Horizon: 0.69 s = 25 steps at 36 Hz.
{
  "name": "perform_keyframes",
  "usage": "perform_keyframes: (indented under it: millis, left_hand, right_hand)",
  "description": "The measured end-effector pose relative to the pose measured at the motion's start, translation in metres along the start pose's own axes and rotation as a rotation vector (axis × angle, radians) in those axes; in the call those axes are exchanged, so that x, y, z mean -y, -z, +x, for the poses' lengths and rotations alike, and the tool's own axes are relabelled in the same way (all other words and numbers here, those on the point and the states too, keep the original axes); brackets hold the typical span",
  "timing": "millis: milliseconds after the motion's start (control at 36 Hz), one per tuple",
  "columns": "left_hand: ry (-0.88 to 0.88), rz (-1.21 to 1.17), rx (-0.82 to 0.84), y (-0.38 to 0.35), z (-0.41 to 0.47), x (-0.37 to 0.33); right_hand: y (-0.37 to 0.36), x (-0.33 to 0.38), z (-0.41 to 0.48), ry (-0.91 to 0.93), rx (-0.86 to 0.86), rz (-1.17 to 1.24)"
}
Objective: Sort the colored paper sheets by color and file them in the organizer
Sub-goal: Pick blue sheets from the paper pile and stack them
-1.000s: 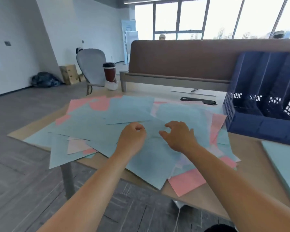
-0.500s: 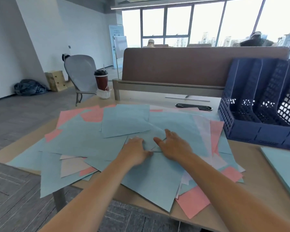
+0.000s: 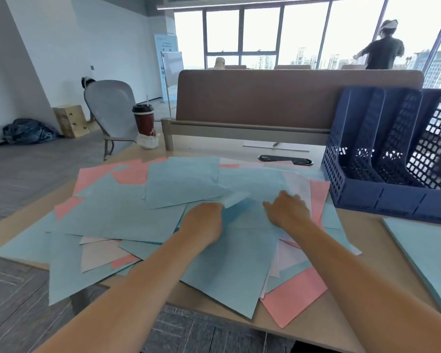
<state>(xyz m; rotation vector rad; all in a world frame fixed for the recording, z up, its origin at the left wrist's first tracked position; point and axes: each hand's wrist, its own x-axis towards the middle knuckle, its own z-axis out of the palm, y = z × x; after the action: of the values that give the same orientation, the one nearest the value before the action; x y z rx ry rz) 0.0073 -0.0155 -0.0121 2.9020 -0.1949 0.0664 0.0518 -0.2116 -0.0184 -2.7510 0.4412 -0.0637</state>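
Note:
A loose heap of light blue sheets (image 3: 127,212) and pink sheets (image 3: 294,296) covers the wooden desk (image 3: 341,319). My left hand (image 3: 204,222) sits in the middle of the heap, its fingers curled round the raised corner of a blue sheet (image 3: 236,200); a darker shadow shows under that corner. My right hand (image 3: 288,210) rests on the papers just to the right, thumb stretched toward the left hand, holding nothing. The navy mesh organizer (image 3: 382,200) stands at the right, its slots showing no paper.
A separate stack of blue sheets (image 3: 433,253) lies at the desk's right edge. A coffee cup (image 3: 144,121) stands at the far left corner, a black cable slot (image 3: 285,160) behind the heap. A brown partition (image 3: 290,98) closes the back; a grey chair (image 3: 110,105) stands left.
My hands have moved apart. The left hand has lifted a blue sheet's corner off the heap, and the right hand slid right. The view has tilted up.

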Motion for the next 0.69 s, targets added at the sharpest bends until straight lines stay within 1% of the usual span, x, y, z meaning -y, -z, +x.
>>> perform_keyframes:
  millis: [83, 194, 278, 361, 444, 639, 694]
  left_hand:
    - [-0.078, -0.033, -0.043, -0.003, 0.001, 0.003]
    - [-0.141, 0.0, 0.019, -0.005, -0.001, 0.003]
    - [-0.176, 0.005, 0.011, -0.004, 0.0, 0.001]
    - [-0.175, -0.001, 0.025, -0.006, 0.005, -0.002]
    - [-0.179, -0.013, 0.046, -0.009, 0.011, -0.006]
    - [-0.19, 0.056, 0.178, -0.008, 0.016, -0.011]
    - [-0.167, 0.056, 0.21, -0.01, 0.017, -0.013]
  right_hand:
    - [0.005, -0.001, 0.007, -0.025, -0.006, 0.01]
    - [0.009, 0.001, 0.018, -0.036, 0.022, 0.083]
    - [0.013, 0.003, 0.025, -0.031, 0.041, 0.087]
    - [0.017, 0.006, 0.033, -0.061, 0.066, 0.082]
    - [0.024, 0.009, 0.038, -0.044, 0.08, 0.125]
    - [0.03, 0.012, 0.044, -0.021, 0.117, 0.187]
    - [0.03, 0.012, 0.042, -0.023, 0.126, 0.188]
